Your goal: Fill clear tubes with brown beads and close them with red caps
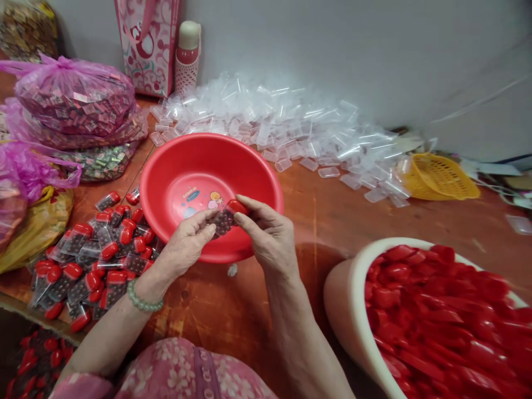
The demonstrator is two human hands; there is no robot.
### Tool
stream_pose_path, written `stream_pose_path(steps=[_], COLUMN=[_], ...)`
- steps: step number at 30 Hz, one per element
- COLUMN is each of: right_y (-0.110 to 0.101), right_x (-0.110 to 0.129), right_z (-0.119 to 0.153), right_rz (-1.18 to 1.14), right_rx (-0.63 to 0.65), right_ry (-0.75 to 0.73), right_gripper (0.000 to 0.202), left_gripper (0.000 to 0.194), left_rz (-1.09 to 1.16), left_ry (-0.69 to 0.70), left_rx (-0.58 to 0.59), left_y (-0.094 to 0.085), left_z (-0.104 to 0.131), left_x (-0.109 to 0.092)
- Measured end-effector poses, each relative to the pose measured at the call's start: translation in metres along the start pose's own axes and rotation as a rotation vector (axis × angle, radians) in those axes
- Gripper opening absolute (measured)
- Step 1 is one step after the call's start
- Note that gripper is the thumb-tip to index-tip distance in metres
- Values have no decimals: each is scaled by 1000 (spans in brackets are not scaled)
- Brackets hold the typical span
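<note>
Between my two hands is a small clear plastic box point(224, 221) with dark round beads showing inside and a red cap point(236, 206) at its right end. My left hand point(193, 235) pinches the box's left end between thumb and fingers. The thumb and forefinger of my right hand point(266, 227) close on the red cap. Both hands are over the near rim of a red plastic basin point(166, 160), whose printed bottom shows. To the left lies a pile of similar red-capped boxes point(110, 250).
Clear plastic cases point(270, 116) lie heaped along the wall. A white tub point(353, 277) of red plastic parts point(436, 316) stands at right, a yellow basket point(440, 177) behind it. Filled pink bags point(75, 100), a patterned bag point(147, 50) and a flask point(188, 58) stand at back left.
</note>
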State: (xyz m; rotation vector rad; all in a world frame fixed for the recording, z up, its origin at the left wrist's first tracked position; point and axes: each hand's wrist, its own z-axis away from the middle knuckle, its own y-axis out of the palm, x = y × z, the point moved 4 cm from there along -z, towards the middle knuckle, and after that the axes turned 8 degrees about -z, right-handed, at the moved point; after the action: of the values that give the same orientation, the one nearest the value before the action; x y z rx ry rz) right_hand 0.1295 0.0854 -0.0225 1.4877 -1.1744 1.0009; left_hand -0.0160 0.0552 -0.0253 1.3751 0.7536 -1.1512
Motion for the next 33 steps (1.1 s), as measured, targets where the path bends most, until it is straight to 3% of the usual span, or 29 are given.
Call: stream_pose_path(steps=[4, 9, 12, 15, 18, 25, 28, 33], right_y=[0, 1, 3, 8, 11, 11, 12, 16], right_x=[-2, 2, 3, 2, 1, 9, 12, 12], right_z=[-1, 2, 6, 8, 9, 8, 9, 13], right_rz=[-8, 34, 227, 481, 604, 667, 687, 712], right_rx=[38, 293, 368, 353, 276, 205, 183, 264], right_ry=[11, -92, -179, -336, -483, -592, -640, -651], right_gripper=[30, 59, 84, 96, 96, 73, 67, 66], left_gripper=[36, 37, 39, 39, 39, 37, 37, 65], left_rz=[-38, 18, 51, 56, 44, 51, 76, 94], left_ry=[-5, -5, -19, -30, -30, -66, -169, -470], left_rx=[43, 72, 72, 54, 57, 80, 108, 231], left_y=[0, -1, -3, -4, -3, 2, 3, 14], left_z=[0, 0, 0, -1, -1, -1, -10, -29], left_x=[0, 0, 2, 2, 2, -4, -7, -3])
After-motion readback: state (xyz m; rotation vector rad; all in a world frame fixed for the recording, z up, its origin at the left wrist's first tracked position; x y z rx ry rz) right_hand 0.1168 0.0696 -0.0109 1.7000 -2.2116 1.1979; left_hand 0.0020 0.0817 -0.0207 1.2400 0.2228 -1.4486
